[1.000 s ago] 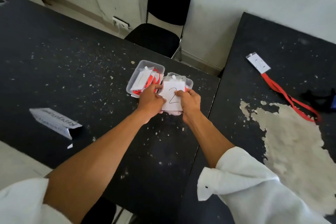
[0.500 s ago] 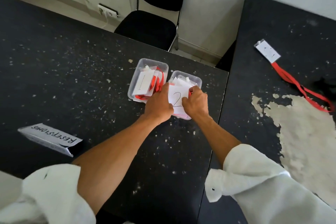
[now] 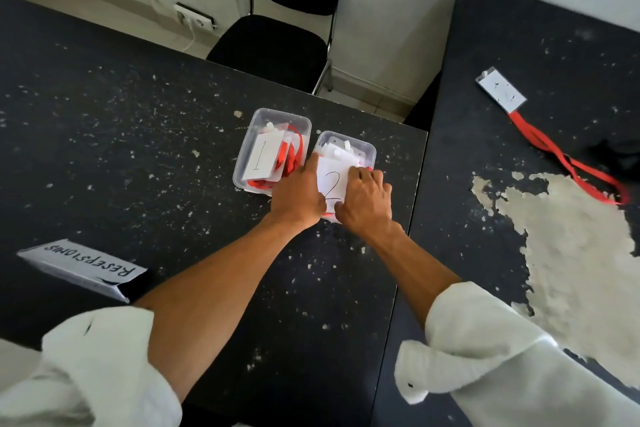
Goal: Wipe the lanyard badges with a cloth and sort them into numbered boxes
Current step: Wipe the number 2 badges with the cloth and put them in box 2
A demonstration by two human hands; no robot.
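Two clear plastic boxes sit side by side near the black table's far edge. The left box [image 3: 249, 139] holds a badge marked 1 [image 3: 261, 159] and red lanyards. In the right box [image 3: 367, 149] lies a white badge marked 2 [image 3: 331, 184] on top of other badges. My left hand [image 3: 297, 196] and my right hand [image 3: 364, 199] both press down on the 2 badge from either side, fingers bent over its edges. A separate badge [image 3: 502, 94] with a red lanyard [image 3: 568, 163] lies on the right table.
A folded paper sign [image 3: 83, 269] lies at the left on the table. A black chair [image 3: 273, 45] stands behind the table's far edge. A narrow gap separates the two tables. A dark cloth [image 3: 616, 154] lies at the far right, by the worn pale patch [image 3: 568, 253].
Both hands have carried the 2 badge forward from above the table into the right box and now press it down there.
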